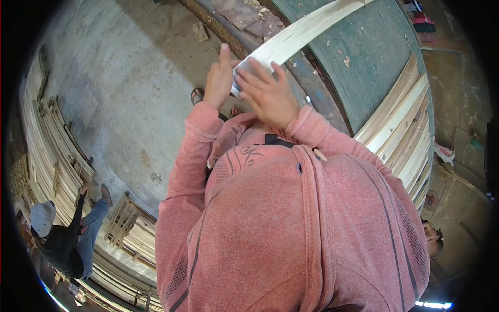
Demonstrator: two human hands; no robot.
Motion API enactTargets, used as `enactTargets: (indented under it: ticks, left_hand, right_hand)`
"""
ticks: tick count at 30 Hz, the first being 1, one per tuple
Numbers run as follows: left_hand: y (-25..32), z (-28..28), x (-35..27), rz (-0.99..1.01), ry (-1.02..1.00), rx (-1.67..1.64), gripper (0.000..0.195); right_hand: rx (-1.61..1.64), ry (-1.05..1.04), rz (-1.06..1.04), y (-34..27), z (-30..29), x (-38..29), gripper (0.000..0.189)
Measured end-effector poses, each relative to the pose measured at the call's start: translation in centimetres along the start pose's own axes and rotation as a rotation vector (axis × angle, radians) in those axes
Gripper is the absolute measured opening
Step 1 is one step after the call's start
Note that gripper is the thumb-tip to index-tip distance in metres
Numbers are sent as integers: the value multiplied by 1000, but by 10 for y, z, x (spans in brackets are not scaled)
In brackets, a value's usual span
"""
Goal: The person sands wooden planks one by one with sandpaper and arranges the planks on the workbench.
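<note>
A long pale wooden board (296, 41) runs from the upper right, across a green-topped bench, to its near end in front of my chest. At that end's left edge is my left hand (219, 82), its thumb raised and its fingers passing partly out of sight behind the board. My right hand (269, 91) lies over the board's near end with fingers spread; it is slightly blurred. Beneath the right fingers, the whitish end of the board is partly covered, so its detail cannot be made out.
Several wooden boards (405, 128) lie on the right part of the green bench top (351, 58), among wood chips. At lower left, a person (64, 238) in a cap bends by stacked timber (58, 144). A wood scrap (200, 32) lies on the concrete floor (128, 78).
</note>
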State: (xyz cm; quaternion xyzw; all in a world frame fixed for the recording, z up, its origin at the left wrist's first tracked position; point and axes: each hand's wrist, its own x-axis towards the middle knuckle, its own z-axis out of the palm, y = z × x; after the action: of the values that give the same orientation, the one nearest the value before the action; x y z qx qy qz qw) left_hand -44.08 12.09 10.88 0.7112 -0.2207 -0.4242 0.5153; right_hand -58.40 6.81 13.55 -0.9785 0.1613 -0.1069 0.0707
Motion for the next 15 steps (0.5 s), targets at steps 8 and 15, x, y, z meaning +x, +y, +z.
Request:
enactTargets:
  ticks: [8, 15]
  left_hand:
    - [-6, 2, 7, 9, 34, 33, 73]
    - [-7, -7, 5, 5, -18, -54, 72]
  right_hand:
    - [6, -19, -16, -1, 3, 2, 29]
    - [-211, 24, 88, 24, -3, 8, 31]
